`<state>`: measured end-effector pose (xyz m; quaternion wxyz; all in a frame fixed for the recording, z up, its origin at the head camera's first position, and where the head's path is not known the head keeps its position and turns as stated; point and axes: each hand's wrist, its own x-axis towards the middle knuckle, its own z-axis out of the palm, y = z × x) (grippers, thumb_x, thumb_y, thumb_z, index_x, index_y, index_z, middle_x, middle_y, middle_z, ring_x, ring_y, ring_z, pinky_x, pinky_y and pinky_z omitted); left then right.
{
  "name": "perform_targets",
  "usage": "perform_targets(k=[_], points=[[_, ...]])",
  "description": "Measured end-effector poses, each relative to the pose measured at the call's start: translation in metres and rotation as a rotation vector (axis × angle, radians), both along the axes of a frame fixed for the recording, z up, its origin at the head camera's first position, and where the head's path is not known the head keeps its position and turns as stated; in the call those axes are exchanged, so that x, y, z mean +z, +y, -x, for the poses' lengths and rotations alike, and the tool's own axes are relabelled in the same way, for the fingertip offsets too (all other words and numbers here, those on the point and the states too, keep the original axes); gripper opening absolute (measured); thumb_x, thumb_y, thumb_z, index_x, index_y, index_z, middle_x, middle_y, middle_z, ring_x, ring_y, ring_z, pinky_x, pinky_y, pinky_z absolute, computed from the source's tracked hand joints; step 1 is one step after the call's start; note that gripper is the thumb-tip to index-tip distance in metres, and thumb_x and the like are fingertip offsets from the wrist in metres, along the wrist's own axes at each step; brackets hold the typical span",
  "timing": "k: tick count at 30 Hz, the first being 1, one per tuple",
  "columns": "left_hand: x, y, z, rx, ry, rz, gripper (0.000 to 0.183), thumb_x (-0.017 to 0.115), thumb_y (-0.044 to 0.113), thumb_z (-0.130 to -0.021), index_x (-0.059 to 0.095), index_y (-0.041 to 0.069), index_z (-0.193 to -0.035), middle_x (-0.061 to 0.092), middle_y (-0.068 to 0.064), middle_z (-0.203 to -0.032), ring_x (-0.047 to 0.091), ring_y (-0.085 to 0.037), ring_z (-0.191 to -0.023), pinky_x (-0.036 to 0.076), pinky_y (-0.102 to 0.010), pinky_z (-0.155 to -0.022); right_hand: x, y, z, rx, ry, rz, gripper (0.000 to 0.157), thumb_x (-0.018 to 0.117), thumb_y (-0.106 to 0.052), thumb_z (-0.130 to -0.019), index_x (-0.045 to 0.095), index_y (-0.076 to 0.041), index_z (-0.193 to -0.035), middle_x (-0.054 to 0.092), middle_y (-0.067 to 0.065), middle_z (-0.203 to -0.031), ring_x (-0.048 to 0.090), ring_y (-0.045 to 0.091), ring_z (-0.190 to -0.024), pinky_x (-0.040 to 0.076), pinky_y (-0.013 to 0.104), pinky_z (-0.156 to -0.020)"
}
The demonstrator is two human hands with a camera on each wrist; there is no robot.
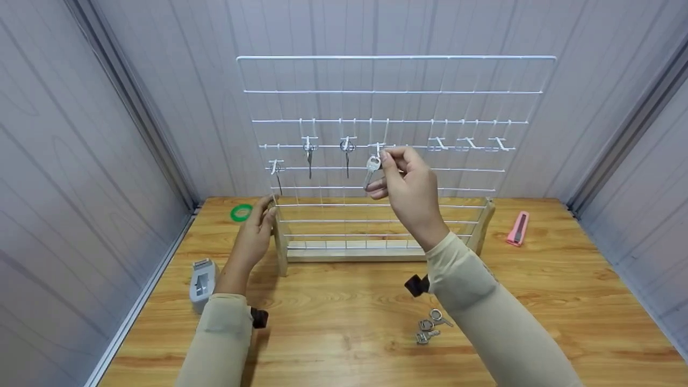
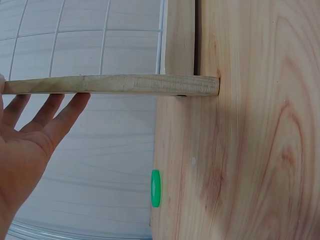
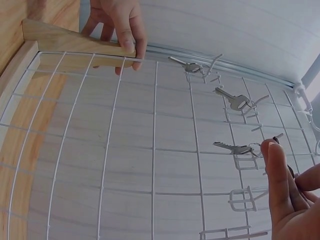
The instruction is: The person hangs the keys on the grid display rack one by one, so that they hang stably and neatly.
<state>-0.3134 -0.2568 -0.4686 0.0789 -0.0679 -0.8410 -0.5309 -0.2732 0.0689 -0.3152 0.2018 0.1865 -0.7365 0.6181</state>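
In the head view my right hand (image 1: pixel 411 188) pinches a silver key (image 1: pixel 372 167) near its top, at a white hook on the wire grid rack (image 1: pixel 398 56). The fingertips cover its ring, so whether it sits on the hook cannot be told. My left hand (image 1: pixel 252 236) grips the left wooden upright (image 1: pixel 280 247) of the rack's stand, fingers behind the upright in the left wrist view. Further left on the grid hang keys by rings: one low key (image 1: pixel 279 184), another key (image 1: pixel 309 161) and a third key (image 1: pixel 347 161).
Several more hooks (image 1: pixel 469 143) stick out at the grid's right. Loose keys (image 1: pixel 427 336) with rings lie on the table (image 1: pixel 333 344) near my right forearm. A green tape roll (image 1: pixel 241 212) and a grey dispenser-like object (image 1: pixel 203 285) are left; a pink cutter (image 1: pixel 518 228) lies right.
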Motion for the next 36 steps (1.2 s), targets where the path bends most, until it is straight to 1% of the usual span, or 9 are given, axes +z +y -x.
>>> perform_targets(k=[2, 6, 10, 14, 19, 28, 30, 33, 36], points=[[0.000, 0.000, 0.000, -0.001, 0.002, -0.002, 0.054, 0.038, 0.042, -0.117, 0.035, 0.020, -0.166, 0.037, -0.021, -0.171, 0.046, -0.043, -0.154, 0.054, -0.059, -0.116, 0.001, -0.001, 0.001, -0.011, -0.006, -0.013, 0.026, 0.057, -0.017, -0.113, 0.062, 0.004, -0.126, 0.079, 0.016, -0.109, 0.078, 0.018, -0.069, 0.068, 0.033, -0.064], [-0.001, 0.000, 0.000, -0.003, 0.000, -0.007, 0.053, 0.038, 0.039, -0.117, 0.034, 0.019, -0.166, 0.037, -0.021, -0.171, 0.045, -0.043, -0.154, 0.053, -0.060, -0.117, 0.001, -0.002, 0.003, -0.030, -0.019, -0.025, 0.025, 0.056, -0.017, -0.113, 0.062, 0.003, -0.126, 0.078, 0.018, -0.111, 0.078, 0.020, -0.069, 0.067, 0.032, -0.063], [-0.001, 0.000, 0.001, 0.002, 0.002, -0.002, 0.052, 0.038, 0.038, -0.117, 0.035, 0.020, -0.165, 0.038, -0.022, -0.171, 0.047, -0.044, -0.153, 0.053, -0.059, -0.116, 0.001, -0.002, 0.006, -0.041, -0.035, -0.052, 0.024, 0.054, -0.019, -0.114, 0.061, 0.000, -0.126, 0.078, 0.015, -0.111, 0.078, 0.020, -0.070, 0.067, 0.033, -0.062], [0.000, 0.000, 0.001, 0.005, 0.005, -0.005, 0.052, 0.039, 0.038, -0.117, 0.035, 0.018, -0.165, 0.040, -0.022, -0.170, 0.049, -0.044, -0.151, 0.054, -0.059, -0.116, 0.001, -0.002, 0.007, -0.049, -0.052, -0.089, 0.025, 0.052, -0.020, -0.115, 0.059, -0.001, -0.128, 0.078, 0.012, -0.117, 0.079, 0.021, -0.071, 0.068, 0.032, -0.063], [0.000, 0.000, 0.000, 0.004, 0.004, -0.008, 0.053, 0.039, 0.041, -0.117, 0.035, 0.020, -0.166, 0.039, -0.021, -0.171, 0.048, -0.044, -0.152, 0.054, -0.059, -0.116, 0.001, -0.003, 0.009, -0.058, -0.084, -0.116, 0.025, 0.050, -0.020, -0.115, 0.058, -0.002, -0.131, 0.078, 0.014, -0.125, 0.080, 0.022, -0.070, 0.067, 0.032, -0.061], [0.001, 0.001, 0.000, -0.002, -0.011, -0.026, 0.054, 0.039, 0.042, -0.117, 0.034, 0.021, -0.166, 0.036, -0.019, -0.172, 0.047, -0.042, -0.153, 0.053, -0.060, -0.116, -0.002, -0.006, 0.015, -0.080, -0.090, -0.128, 0.022, 0.050, -0.015, -0.115, 0.057, -0.001, -0.131, 0.077, 0.017, -0.129, 0.080, 0.022, -0.068, 0.066, 0.031, -0.059], [0.001, 0.001, 0.000, -0.002, -0.011, -0.025, 0.054, 0.039, 0.042, -0.117, 0.033, 0.021, -0.166, 0.035, -0.019, -0.173, 0.046, -0.042, -0.154, 0.053, -0.060, -0.116, -0.003, -0.007, 0.016, -0.090, -0.087, -0.133, 0.022, 0.050, -0.015, -0.115, 0.057, -0.001, -0.130, 0.077, 0.017, -0.129, 0.080, 0.022, -0.067, 0.066, 0.031, -0.059], [0.001, 0.001, 0.000, 0.000, -0.008, -0.017, 0.055, 0.039, 0.044, -0.116, 0.034, 0.021, -0.166, 0.035, -0.018, -0.173, 0.046, -0.042, -0.154, 0.053, -0.060, -0.116, -0.005, -0.009, 0.017, -0.103, -0.077, -0.145, 0.023, 0.049, -0.015, -0.115, 0.058, -0.001, -0.131, 0.077, 0.017, -0.128, 0.079, 0.023, -0.066, 0.067, 0.036, -0.059], [0.000, 0.001, -0.001, 0.005, -0.003, -0.008, 0.054, 0.039, 0.044, -0.116, 0.035, 0.022, -0.165, 0.036, -0.018, -0.172, 0.047, -0.042, -0.154, 0.054, -0.059, -0.116, -0.008, -0.009, 0.016, -0.096, -0.076, -0.152, 0.026, 0.048, -0.015, -0.115, 0.056, -0.003, -0.136, 0.077, 0.016, -0.129, 0.079, 0.026, -0.067, 0.067, 0.044, -0.060]])
